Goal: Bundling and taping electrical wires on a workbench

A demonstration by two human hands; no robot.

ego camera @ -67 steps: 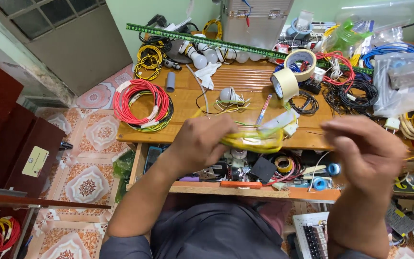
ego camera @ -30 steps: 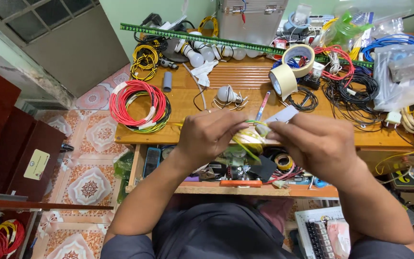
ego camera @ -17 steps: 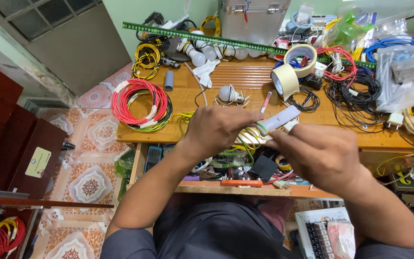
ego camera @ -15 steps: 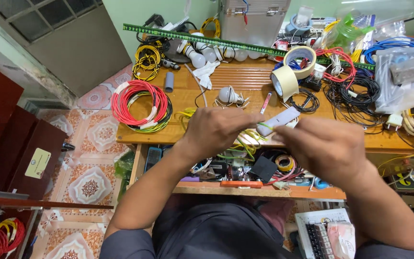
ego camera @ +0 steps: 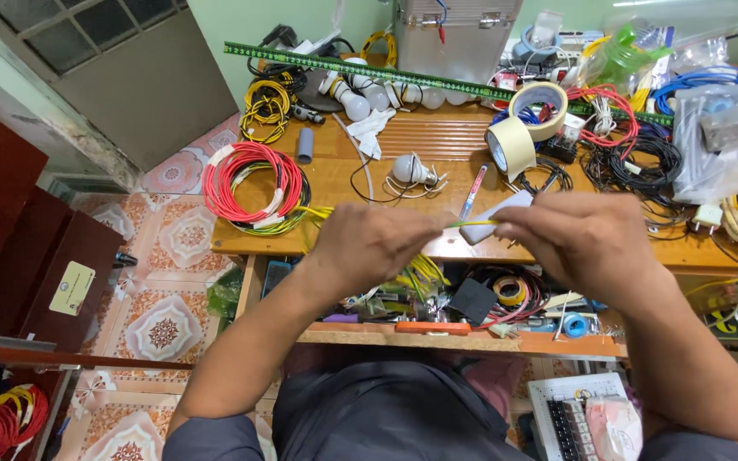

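Wooden table fills the upper view, heaped with coils of wire, bulbs and tape rolls; a red wire coil lies at nine o'clock of the hands and a roll of beige tape at twelve o'clock. Over the near edge, the two hands have drawn apart since a moment ago, when they were pressed close over a bunched loop of wire. That spread has pulled the yellow wire into a short taut run between them, so the work looks to have gone from gathering the strand to straightening it.

Left hand is closed in a pinching grip on the wire's left end, with looser yellow strands hanging beneath at six o'clock. Right hand is likewise closed, fingertips pinched on the right end; the small white flat piece lies just behind, and whether the hand also grasps it I cannot tell.

Long axis of the wire runs nearly level, from nine o'clock to three o'clock.
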